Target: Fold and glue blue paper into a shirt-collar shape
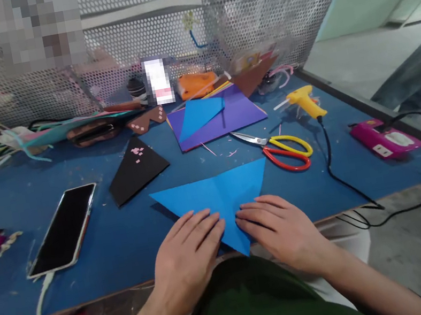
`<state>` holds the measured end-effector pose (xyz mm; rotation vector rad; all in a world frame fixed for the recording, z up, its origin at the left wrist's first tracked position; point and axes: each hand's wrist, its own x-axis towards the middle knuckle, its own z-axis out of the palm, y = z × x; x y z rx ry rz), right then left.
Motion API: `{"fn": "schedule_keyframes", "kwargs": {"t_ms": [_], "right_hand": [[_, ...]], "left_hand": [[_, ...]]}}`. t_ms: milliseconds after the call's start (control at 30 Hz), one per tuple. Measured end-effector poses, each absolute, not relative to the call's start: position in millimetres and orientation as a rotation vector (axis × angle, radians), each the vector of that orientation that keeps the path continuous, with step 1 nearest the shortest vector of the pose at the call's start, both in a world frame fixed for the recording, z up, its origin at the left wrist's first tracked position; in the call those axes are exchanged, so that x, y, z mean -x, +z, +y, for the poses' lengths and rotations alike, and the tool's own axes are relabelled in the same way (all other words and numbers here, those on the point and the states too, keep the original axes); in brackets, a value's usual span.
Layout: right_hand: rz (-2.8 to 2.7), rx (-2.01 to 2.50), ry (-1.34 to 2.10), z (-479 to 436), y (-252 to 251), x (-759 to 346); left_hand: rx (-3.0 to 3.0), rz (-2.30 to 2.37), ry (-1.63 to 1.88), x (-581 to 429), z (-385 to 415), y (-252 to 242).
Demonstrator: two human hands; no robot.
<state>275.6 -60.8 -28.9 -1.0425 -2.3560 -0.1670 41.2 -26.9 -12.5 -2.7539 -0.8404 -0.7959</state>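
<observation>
A phone (62,228) lies on the left of the blue surface (119,239), with a black paper piece (135,169) just right of it. The left hand (188,251) lies flat and spread out, pressing the near part of the blue folded paper (216,191). The right hand (280,229) lies flat on it too, holding nothing. Farther right are scissors (282,150), a yellow glue gun (304,100) and a pink tool (384,139).

The single head camera looks forward and down, close above the near table (360,174) edge, towards the far mesh wall (248,4).
</observation>
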Motion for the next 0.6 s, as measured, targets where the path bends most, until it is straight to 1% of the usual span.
{"fn": "schedule_keyframes", "kwargs": {"t_ms": [200, 467, 600], "right_hand": [[-2.281, 1.123, -0.101, -65, -26, -274], [-2.005, 1.287, 0.311, -61, -18, -272], [-1.895, 1.406, 0.416, -61, -18, -268]], "left_hand": [[2.748, -0.959, -0.945, -48, -38, -12], [2.84, -1.312, -1.122, -48, -34, -10], [2.822, -1.539, -1.152, -53, -31, -7]]}}
